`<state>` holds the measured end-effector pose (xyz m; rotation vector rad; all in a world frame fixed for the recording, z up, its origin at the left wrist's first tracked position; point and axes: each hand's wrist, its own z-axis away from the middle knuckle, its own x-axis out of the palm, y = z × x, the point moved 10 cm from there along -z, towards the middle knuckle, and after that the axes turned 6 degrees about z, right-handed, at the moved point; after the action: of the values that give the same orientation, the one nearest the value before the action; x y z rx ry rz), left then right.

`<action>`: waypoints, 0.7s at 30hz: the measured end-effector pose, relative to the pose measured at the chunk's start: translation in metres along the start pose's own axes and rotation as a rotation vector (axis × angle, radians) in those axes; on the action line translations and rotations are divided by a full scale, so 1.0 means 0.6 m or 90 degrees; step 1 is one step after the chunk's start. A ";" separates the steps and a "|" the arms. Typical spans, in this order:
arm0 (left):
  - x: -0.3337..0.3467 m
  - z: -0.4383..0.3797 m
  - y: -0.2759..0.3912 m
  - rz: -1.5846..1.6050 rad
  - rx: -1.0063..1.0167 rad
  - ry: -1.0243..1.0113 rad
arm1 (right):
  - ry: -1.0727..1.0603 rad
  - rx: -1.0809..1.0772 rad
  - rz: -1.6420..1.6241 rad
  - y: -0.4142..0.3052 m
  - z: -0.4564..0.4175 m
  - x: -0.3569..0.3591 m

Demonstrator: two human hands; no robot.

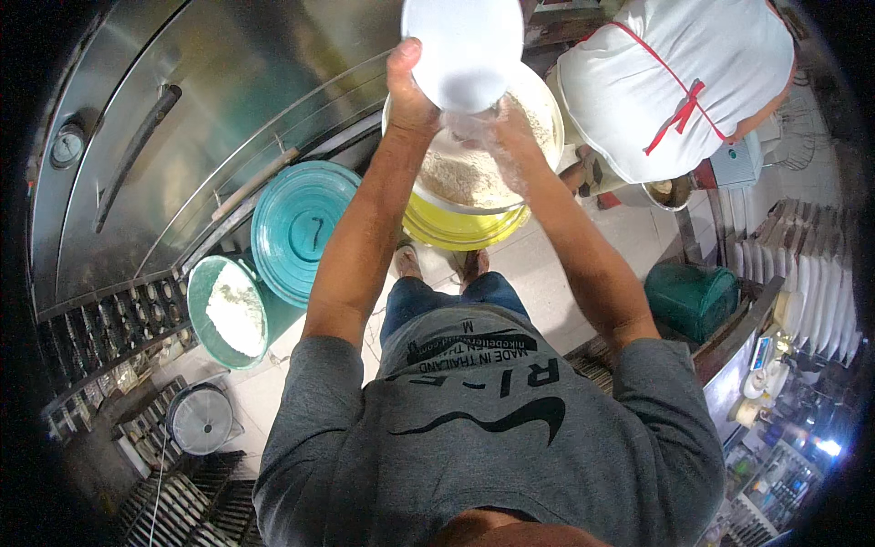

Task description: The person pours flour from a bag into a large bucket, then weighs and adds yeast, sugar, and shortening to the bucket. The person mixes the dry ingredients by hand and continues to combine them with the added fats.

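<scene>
My left hand (410,92) is shut on the edge of a round white bowl (465,48), its thumb along the outside. The bowl is held above a wide white tub (559,133) containing pale flour (458,178). At the bowl's lower edge is my right hand (509,130), blurred and dusted with flour; its fingers are partly hidden, and I cannot tell whether they grip the bowl. Under the tub shows a bright yellow rim or lid (465,232), just in front of my feet.
A stainless steel oven (225,89) with a long dark handle (137,157) stands on the left. Beside it are a teal lidded barrel (301,232) and a green bucket (198,328) of white powder (236,311). A co-worker (677,89) bends close at upper right. A dark green container (690,301) stands right.
</scene>
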<state>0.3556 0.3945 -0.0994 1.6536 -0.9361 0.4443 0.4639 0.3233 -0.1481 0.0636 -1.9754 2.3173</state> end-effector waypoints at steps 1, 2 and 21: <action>-0.003 -0.001 0.007 0.024 0.000 0.008 | 0.031 0.004 0.178 0.001 -0.007 -0.026; -0.004 -0.001 0.014 0.048 0.001 0.017 | 0.061 0.008 0.357 -0.003 -0.018 -0.062; -0.054 0.072 0.087 0.027 -0.112 0.074 | 0.095 -0.458 0.202 -0.313 0.029 0.008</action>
<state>0.2879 0.3625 -0.1021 1.4372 -0.8988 0.4678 0.4771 0.3359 0.0399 -0.4867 -2.7431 1.5326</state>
